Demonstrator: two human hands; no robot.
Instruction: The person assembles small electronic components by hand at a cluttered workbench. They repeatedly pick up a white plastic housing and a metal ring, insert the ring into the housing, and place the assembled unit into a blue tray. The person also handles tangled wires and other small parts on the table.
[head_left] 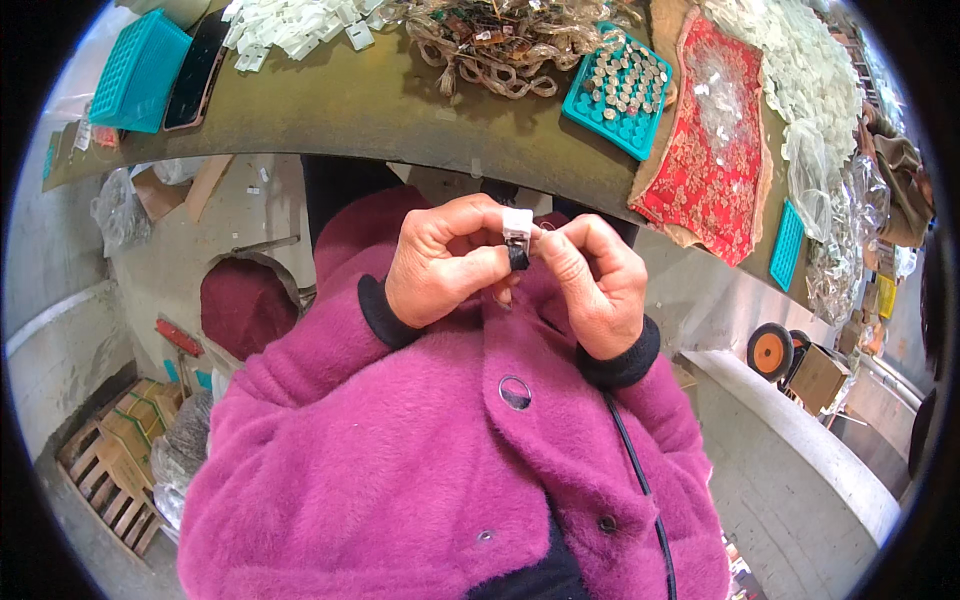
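Note:
My left hand (440, 262) and my right hand (592, 280) meet close to my chest, over my fuzzy magenta coat (430, 460). Between their fingertips sits a small part (517, 238), white on top and black below. Both hands pinch it, the left from the left side and the right from the right. The lower end of the part is hidden by my fingers.
A brown workbench (380, 105) curves across the top. On it lie a teal tray (620, 90) of small silvery pieces, a heap of white plastic parts (290, 25), tangled clear cables (490, 45), a teal basket (140, 70), a red patterned cloth (715, 140) and clear bags (810, 90). A wooden pallet (115, 465) lies on the floor.

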